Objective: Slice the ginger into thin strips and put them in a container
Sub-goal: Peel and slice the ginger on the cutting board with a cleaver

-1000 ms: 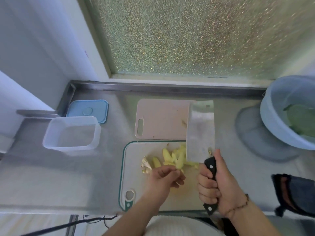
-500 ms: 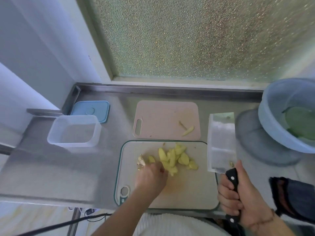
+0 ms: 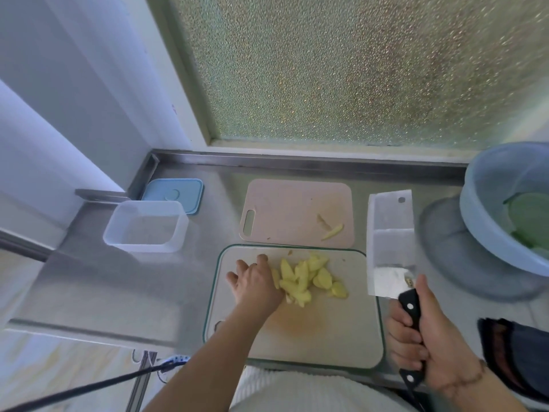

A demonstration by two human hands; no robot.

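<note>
The ginger slices (image 3: 309, 276) lie heaped on the white cutting board (image 3: 350, 331). The left hand (image 3: 255, 285) rests flat beside them, fingers relaxed. The right hand (image 3: 427, 343) clutches the cleaver (image 3: 389, 242) off the board's right edge. The clear container (image 3: 145, 226) sits well left on the table (image 3: 98, 283).

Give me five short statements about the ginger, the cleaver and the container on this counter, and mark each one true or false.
1. The right hand grips the cleaver by its black handle. True.
2. The clear container holds ginger strips. False: no ginger shows in it.
3. The left hand rests on the white cutting board beside the ginger pieces. True.
4. The blue lid is on the container. False: it lies behind it.
5. The cleaver blade is cutting into the ginger. False: it is off to the right of the pile.
</note>
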